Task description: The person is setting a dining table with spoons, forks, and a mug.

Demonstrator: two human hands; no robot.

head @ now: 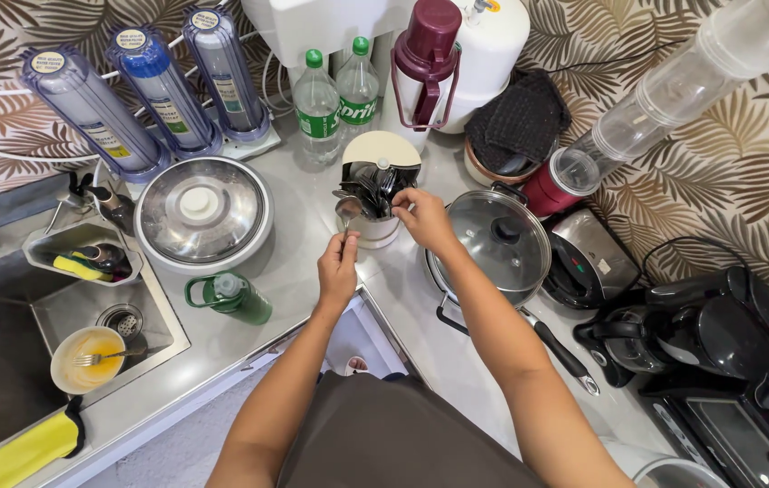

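Left hand (338, 269) nearest, closed on spoon (347, 213) handle, bowl raised at holder (373, 210) rim. Right hand (422, 217) pinching utensils in holder, fingers curled. Holder on steel counter (294, 262), between lidded pot (203, 212) and glass-lidded pan (497, 242). Green bottle (232, 296) lying near left hand; sink (4, 343) far left

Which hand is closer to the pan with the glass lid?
Right. The right hand is at the cutlery holder, just left of the pan's lid; the left hand holds a spoon farther left.
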